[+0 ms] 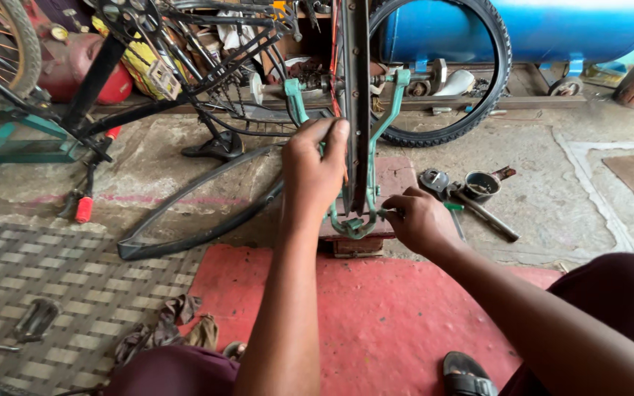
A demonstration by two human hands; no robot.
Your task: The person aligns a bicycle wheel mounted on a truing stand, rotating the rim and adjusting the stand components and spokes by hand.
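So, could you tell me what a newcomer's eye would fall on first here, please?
Probably the wheel rim standing upright at centre in a green stand, with the left hand gripping the rim and the right hand at the stand's base. Next, the red mat below them, and the black tyre leaning by the blue tank at top right. A loose inner tube curves across the floor on the left.
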